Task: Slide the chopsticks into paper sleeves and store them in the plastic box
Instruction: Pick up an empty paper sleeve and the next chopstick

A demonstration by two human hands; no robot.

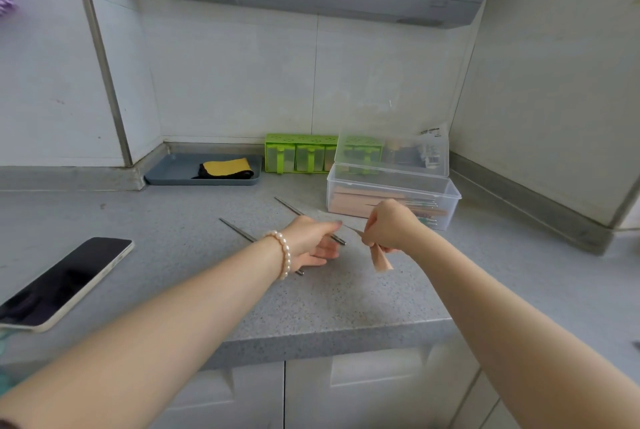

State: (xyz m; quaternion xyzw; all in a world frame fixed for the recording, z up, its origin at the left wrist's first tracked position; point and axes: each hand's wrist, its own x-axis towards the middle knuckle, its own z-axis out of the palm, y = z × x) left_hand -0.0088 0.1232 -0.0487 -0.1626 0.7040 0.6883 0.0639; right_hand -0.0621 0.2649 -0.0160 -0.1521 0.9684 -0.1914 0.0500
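Note:
Two metal chopsticks lie on the grey counter: one runs under my left wrist, the other passes behind my left hand. My left hand, with a pearl bracelet, hovers over them with its fingers loosely extended toward the right. My right hand pinches a tan paper sleeve that hangs down from my fingers just above the counter. The clear plastic box stands open behind my right hand and holds several sleeved chopsticks. Its lid leans up at the back.
A phone lies at the left near the counter's front edge. At the back stand a grey tray with a yellow-and-black cloth and a green condiment rack. Walls close in behind and to the right.

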